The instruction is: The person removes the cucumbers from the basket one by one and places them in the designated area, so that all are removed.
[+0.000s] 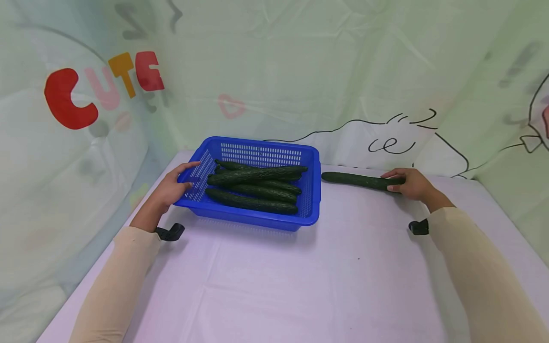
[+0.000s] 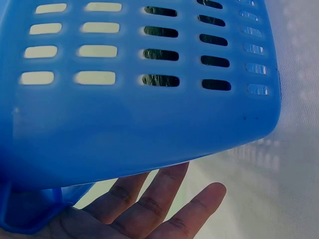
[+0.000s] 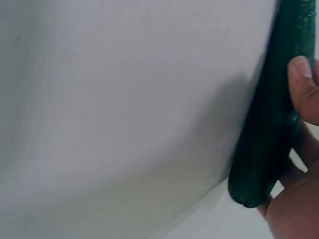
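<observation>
A blue plastic basket (image 1: 253, 221) with slotted sides stands left of the middle of the table, holding several dark green cucumbers (image 1: 250, 202). My left hand (image 1: 170, 186) grips the basket's left rim. Up close in the left wrist view, fingers (image 2: 152, 201) reach past the basket's slotted wall (image 2: 134, 124), and cucumbers show dark through the slots. To the right of the basket, one cucumber (image 1: 353, 179) lies lengthwise toward it, its left tip close to the basket's side. My right hand (image 1: 413, 185) holds this cucumber near its right end, with the thumb (image 3: 301, 82) along its side.
A white cloth covers the table (image 1: 274, 290). Pale printed curtains (image 1: 266, 71) hang behind it and on both sides, close to the table's edges. Black wrist devices (image 1: 171, 232) sit below both hands.
</observation>
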`<state>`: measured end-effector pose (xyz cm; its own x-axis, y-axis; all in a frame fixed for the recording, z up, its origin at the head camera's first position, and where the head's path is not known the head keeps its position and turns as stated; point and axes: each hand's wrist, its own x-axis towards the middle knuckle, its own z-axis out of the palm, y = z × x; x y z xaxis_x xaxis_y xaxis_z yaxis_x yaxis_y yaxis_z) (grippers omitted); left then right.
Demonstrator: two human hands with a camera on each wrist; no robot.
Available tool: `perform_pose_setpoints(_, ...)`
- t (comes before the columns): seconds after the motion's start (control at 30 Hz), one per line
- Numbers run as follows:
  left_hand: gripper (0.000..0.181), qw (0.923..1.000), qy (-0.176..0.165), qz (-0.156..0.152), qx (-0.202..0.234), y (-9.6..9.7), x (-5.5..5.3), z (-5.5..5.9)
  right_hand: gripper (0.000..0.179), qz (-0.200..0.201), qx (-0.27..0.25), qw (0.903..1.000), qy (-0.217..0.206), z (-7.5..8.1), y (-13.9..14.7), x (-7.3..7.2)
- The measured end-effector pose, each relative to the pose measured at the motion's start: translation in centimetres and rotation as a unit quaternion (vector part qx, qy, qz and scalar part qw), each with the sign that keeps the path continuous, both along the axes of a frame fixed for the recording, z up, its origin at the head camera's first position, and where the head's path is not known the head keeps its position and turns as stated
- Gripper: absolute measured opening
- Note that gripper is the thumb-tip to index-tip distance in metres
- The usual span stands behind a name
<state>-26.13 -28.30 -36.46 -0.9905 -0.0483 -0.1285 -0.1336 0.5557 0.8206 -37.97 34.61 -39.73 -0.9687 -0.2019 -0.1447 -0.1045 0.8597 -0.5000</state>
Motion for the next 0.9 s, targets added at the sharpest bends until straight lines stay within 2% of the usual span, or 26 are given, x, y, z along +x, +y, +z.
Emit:
perform_pose_setpoints(0.13,0.065,1.0,-0.003,0.001,0.0,0.0,0.1,-0.1,0.051,0.007,0.011,0.9999,0.009,0.7,-0.8,0.5)
perform_pose_setpoints(0.23,0.065,1.0,-0.004,0.002,0.0,0.0,0.1,-0.2,0.055,0.014,0.013,0.9992,0.034,1.6,-2.2,1.3)
perform_pose_setpoints(0.5,0.065,1.0,0.002,0.005,0.0,-0.1,0.1,-0.1,0.047,0.055,-0.032,0.9941,0.088,3.3,-6.7,3.2)
perform_pose_setpoints(0.9,0.065,1.0,0.002,0.006,0.005,0.1,0.2,-0.1,0.041,0.133,-0.079,0.9807,0.119,5.6,-14.5,7.7)
